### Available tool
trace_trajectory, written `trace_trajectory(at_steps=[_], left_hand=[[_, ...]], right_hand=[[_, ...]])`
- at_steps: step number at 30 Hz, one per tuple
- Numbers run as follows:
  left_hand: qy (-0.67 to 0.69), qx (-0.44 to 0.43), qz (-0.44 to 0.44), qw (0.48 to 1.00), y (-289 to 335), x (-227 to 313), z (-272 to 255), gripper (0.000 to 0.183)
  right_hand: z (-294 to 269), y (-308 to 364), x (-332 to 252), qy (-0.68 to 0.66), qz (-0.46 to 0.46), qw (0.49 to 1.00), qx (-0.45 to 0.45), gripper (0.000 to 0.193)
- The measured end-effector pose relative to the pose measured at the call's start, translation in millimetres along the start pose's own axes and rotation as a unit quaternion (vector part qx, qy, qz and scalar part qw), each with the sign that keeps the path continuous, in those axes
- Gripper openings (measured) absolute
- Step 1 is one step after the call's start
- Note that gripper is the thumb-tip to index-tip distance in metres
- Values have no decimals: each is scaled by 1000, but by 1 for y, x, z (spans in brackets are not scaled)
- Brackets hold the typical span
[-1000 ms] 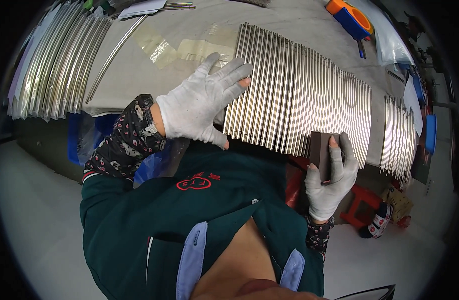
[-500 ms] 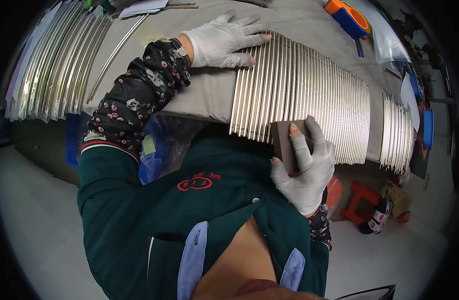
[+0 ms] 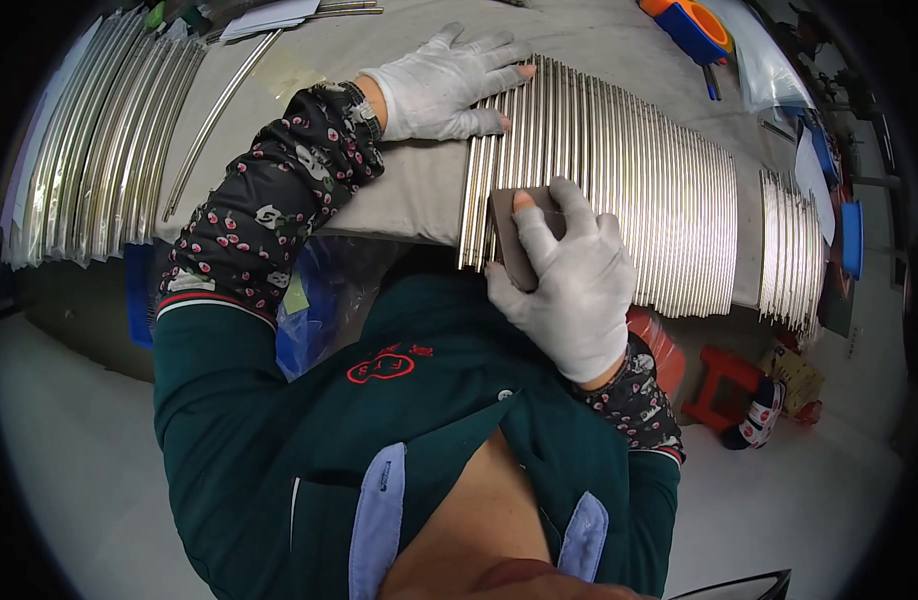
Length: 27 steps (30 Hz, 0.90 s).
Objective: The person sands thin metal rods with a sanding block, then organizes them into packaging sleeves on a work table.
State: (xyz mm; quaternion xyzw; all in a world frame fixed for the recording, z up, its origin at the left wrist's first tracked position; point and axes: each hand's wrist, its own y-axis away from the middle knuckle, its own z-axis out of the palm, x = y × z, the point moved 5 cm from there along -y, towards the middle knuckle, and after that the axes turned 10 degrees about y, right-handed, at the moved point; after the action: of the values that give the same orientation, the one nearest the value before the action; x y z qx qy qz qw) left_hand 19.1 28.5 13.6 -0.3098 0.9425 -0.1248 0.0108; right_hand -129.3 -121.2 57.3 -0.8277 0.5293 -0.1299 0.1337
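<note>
A wide row of shiny metal rods (image 3: 669, 200) lies side by side on the grey cloth-covered table (image 3: 409, 190). My left hand (image 3: 447, 85), in a white glove with bare fingertips, rests flat with fingers spread at the row's far left corner, its fingertips touching the rods. My right hand (image 3: 569, 280), gloved the same way, grips a brown-grey block (image 3: 516, 235) that looks like a sanding sponge. The block sits on the rods near the left part of the row, close to their near ends. The palm hides part of the block and the rods beneath.
Bagged metal rods (image 3: 99, 150) are stacked at the left, with a single loose rod (image 3: 219, 125) beside them. A smaller group of rods (image 3: 789, 250) lies at the right edge. An orange and blue tape dispenser (image 3: 694, 30) stands far right. Below is a red stool (image 3: 724, 385).
My right hand has moved left and away from my body, carrying the block from the near ends further onto the rods. My left hand stays nearly in place.
</note>
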Motion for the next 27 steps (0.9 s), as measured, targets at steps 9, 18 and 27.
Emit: trace_trajectory(at_steps=[9, 18, 27], left_hand=[[-9, -26, -30, 999, 8, -1, -5, 69], [-38, -27, -21, 999, -6, 3, 7, 71], [-17, -6, -24, 1000, -4, 0, 8, 74]], right_hand=[[-15, 62, 57, -114, 35, 987, 104, 68], [-10, 50, 26, -131, 13, 990, 46, 66], [0, 43, 19, -78, 6, 997, 21, 64]])
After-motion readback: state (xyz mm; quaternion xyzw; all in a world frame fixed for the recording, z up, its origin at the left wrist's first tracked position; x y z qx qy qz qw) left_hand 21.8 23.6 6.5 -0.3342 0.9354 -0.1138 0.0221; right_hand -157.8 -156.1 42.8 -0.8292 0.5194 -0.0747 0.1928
